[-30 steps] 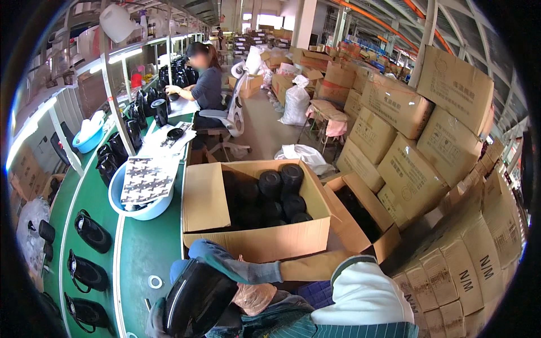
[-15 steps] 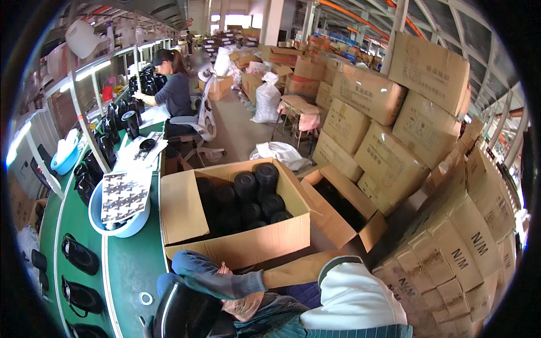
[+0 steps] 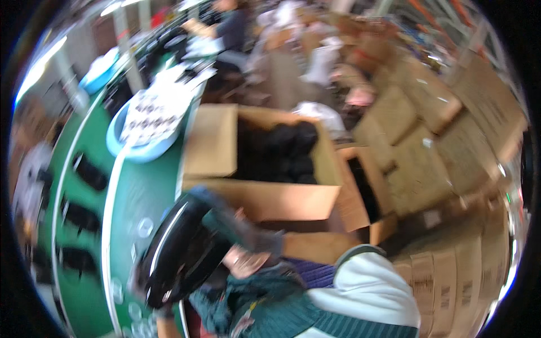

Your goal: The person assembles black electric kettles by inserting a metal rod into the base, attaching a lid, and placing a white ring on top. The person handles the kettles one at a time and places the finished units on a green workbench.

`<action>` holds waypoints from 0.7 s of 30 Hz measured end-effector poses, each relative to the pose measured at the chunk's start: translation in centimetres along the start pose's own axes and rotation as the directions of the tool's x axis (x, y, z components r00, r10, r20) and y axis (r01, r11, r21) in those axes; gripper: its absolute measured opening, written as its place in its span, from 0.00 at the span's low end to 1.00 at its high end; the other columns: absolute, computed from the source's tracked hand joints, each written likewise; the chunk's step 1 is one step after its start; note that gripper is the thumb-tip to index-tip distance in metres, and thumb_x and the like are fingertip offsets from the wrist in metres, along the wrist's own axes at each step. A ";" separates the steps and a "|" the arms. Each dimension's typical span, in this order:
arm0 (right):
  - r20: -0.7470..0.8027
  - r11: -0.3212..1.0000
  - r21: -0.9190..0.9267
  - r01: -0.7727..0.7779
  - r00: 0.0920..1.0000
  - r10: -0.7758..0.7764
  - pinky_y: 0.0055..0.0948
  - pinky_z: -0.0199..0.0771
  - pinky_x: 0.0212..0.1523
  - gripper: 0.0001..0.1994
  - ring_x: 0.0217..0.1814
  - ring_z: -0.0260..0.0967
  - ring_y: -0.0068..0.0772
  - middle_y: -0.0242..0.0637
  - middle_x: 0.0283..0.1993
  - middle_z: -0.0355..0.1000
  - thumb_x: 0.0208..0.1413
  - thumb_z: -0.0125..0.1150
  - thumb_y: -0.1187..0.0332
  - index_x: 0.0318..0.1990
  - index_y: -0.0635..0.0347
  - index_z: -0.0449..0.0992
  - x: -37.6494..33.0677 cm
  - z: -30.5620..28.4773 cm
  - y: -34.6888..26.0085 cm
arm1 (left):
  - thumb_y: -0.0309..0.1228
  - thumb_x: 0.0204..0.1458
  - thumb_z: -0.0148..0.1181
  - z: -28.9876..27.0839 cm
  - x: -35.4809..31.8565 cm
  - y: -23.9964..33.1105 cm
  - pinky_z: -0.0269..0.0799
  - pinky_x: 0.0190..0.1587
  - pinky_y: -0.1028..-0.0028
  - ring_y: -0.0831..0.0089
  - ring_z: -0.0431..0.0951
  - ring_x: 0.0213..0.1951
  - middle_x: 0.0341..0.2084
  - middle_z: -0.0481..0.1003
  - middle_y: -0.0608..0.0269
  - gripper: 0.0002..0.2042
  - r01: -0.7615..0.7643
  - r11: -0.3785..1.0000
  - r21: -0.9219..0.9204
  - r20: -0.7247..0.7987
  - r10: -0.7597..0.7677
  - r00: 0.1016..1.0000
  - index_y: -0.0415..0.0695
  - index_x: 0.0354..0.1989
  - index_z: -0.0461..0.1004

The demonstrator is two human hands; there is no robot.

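The frame is motion-blurred. A glossy black shell-shaped part (image 3: 180, 253) is held low in the picture over the edge of the green conveyor table (image 3: 129, 197), with the right hand (image 3: 245, 262) touching its right side and the left hand (image 3: 163, 312) barely visible beneath it. Just beyond stands an open cardboard box (image 3: 259, 197) filled with black parts (image 3: 287, 152), with a blue basin (image 3: 132, 152) to its left.

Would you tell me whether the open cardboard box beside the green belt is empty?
No, the open cardboard box holds a heap of rounded black items inside.
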State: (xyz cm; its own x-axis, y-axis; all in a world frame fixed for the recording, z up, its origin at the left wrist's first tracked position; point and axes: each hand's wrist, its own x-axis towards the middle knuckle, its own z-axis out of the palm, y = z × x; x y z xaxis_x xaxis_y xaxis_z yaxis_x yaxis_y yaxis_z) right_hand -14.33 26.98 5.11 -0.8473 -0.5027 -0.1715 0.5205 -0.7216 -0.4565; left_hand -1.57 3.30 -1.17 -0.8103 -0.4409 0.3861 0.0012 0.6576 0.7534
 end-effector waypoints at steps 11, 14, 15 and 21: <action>0.668 0.271 -0.715 0.644 0.744 -0.007 0.55 0.41 0.79 0.45 0.81 0.43 0.61 0.60 0.80 0.43 0.63 0.58 0.42 0.78 0.61 0.48 -0.6 -0.5 -1.8 | 0.30 0.57 0.62 -0.2 -1.2 -0.2 0.77 0.53 0.69 0.68 0.82 0.45 0.43 0.82 0.56 0.16 0.277 0.820 -0.501 -0.040 -0.342 0.939 0.32 0.50 0.79; 0.748 0.091 -0.663 0.743 0.659 0.076 0.66 0.41 0.76 0.52 0.81 0.37 0.71 0.63 0.80 0.37 0.56 0.57 0.33 0.79 0.58 0.47 -0.3 -1.1 -2.7 | 0.31 0.58 0.63 0.5 -1.7 -1.4 0.77 0.52 0.70 0.71 0.82 0.44 0.42 0.82 0.59 0.17 0.341 0.670 -0.659 0.020 -0.438 0.899 0.33 0.52 0.79; 0.762 0.080 -0.648 0.758 0.644 0.074 0.67 0.42 0.76 0.53 0.81 0.36 0.72 0.63 0.80 0.37 0.55 0.57 0.31 0.78 0.58 0.48 -0.2 -1.3 -2.7 | 0.31 0.57 0.63 0.5 -2.0 -1.6 0.78 0.52 0.70 0.71 0.82 0.43 0.42 0.82 0.58 0.17 0.371 0.632 -0.681 0.050 -0.464 0.884 0.34 0.51 0.79; 0.833 0.150 -0.550 0.822 0.553 0.020 0.65 0.40 0.76 0.49 0.82 0.36 0.70 0.63 0.80 0.39 0.58 0.52 0.34 0.77 0.61 0.52 1.9 -1.5 -3.5 | 0.31 0.54 0.64 0.7 -1.0 -0.7 0.78 0.50 0.71 0.70 0.83 0.41 0.39 0.83 0.57 0.16 0.436 0.730 -0.526 0.196 -0.395 0.898 0.34 0.48 0.81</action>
State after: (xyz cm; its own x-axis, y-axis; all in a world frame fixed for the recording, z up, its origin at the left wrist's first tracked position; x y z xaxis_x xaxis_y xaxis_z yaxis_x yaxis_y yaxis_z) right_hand -17.93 29.30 5.11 -0.3705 -0.6888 0.6231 -0.6765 -0.2596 -0.6892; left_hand -1.16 3.69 -2.51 -0.8425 -0.5358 -0.0554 -0.0444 -0.0333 0.9985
